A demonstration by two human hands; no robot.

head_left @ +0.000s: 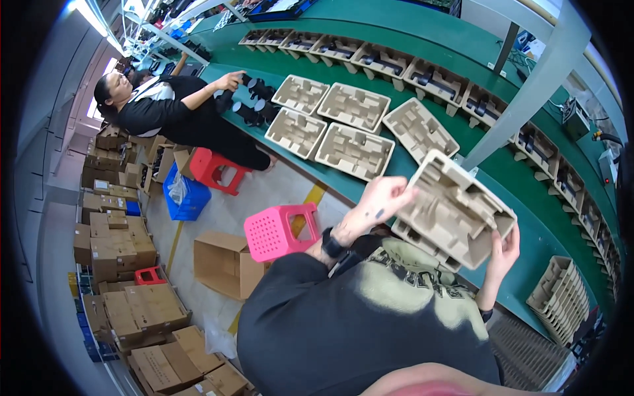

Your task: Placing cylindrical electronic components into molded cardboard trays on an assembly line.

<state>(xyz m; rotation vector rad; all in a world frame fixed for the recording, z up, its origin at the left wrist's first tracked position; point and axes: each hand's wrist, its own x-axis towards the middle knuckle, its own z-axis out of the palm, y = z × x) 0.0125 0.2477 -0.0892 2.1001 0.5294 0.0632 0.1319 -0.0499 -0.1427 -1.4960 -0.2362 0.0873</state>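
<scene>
A beige moulded-pulp tray (456, 211) with shaped hollows is tilted up in front of me. My right hand (503, 254) grips its near right corner, thumb over the rim. At the opposite side, my left hand (388, 200) has its fingers curled in against the tray's left edge. Beneath that tray shows the rim of another pulp tray (422, 245), partly hidden. Just beyond, a single angled tray (422, 129) lies on the green bench, beside several bare trays such as the near one (354, 152).
Filled trays (432, 82) line the green belt behind a grey post (528, 86). Stacked trays (560, 300) stand at right. A co-worker (175, 102) handles dark devices (254, 109) at left. A pink stool (281, 231) and an open carton (228, 264) stand on the floor.
</scene>
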